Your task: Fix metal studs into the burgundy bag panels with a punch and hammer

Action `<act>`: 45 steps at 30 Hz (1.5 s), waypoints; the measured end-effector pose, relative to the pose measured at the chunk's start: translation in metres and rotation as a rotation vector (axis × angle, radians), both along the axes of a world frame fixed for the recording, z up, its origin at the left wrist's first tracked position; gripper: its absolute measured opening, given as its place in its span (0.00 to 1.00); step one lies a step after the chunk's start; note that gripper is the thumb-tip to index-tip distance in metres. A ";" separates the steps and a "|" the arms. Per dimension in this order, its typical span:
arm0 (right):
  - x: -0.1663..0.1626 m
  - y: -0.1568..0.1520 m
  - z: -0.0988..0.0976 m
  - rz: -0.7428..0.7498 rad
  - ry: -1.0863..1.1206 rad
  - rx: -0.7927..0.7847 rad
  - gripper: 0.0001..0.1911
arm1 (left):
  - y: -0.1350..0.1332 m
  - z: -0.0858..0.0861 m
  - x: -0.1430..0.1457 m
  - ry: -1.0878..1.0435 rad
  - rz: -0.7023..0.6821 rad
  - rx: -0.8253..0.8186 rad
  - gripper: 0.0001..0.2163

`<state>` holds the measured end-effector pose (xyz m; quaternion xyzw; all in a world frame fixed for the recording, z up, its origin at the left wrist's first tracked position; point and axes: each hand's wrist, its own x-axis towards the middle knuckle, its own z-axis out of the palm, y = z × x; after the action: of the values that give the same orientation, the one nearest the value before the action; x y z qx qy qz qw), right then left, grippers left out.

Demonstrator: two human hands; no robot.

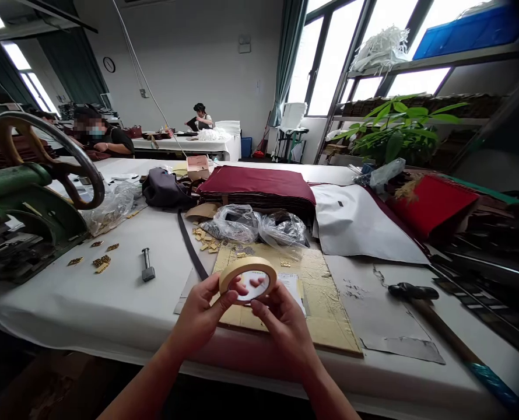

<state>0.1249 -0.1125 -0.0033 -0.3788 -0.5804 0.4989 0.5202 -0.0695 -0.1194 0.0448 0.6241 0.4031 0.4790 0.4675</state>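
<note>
A cream roll of masking tape (246, 270) is held up over the table's front edge by both hands. My left hand (202, 315) grips its left side with the thumb on the rim. My right hand (281, 318) holds its right side, fingers curled, fingertips showing through the roll's hole. Below the roll lies a brown cardboard sheet (325, 309) with a white paper on it. Small gold metal pieces (204, 240) lie scattered behind it.
A green hand press (27, 204) stands at the left. A metal punch (147, 265) lies nearby, and a hammer (421, 300) at the right. Plastic bags (259, 224), a dark strap (192, 245), maroon fabric stack (259, 184), white sheet (360, 224) and plant (395, 125) sit behind. Two people work at far tables.
</note>
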 end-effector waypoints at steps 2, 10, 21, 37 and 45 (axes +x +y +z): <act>0.007 0.002 0.003 -0.150 -0.165 0.078 0.26 | 0.001 0.003 0.000 0.136 0.078 0.079 0.10; 0.018 0.013 0.027 -0.085 -0.332 0.287 0.22 | 0.003 0.013 0.005 0.371 -0.025 0.290 0.10; 0.007 0.012 0.028 -0.242 -0.202 0.300 0.13 | 0.005 0.003 -0.003 0.417 -0.116 0.365 0.13; 0.003 -0.007 0.025 -0.267 -0.240 0.332 0.03 | 0.008 -0.023 0.006 0.650 -0.061 0.619 0.13; 0.005 -0.031 0.011 -0.274 -0.285 0.335 0.08 | -0.020 -0.040 0.002 0.671 -0.099 0.582 0.15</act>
<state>0.1299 -0.1436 0.0076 -0.4289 -0.6656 0.2626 0.5515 -0.0676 -0.1397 0.0052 0.8692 0.3505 0.3203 0.1382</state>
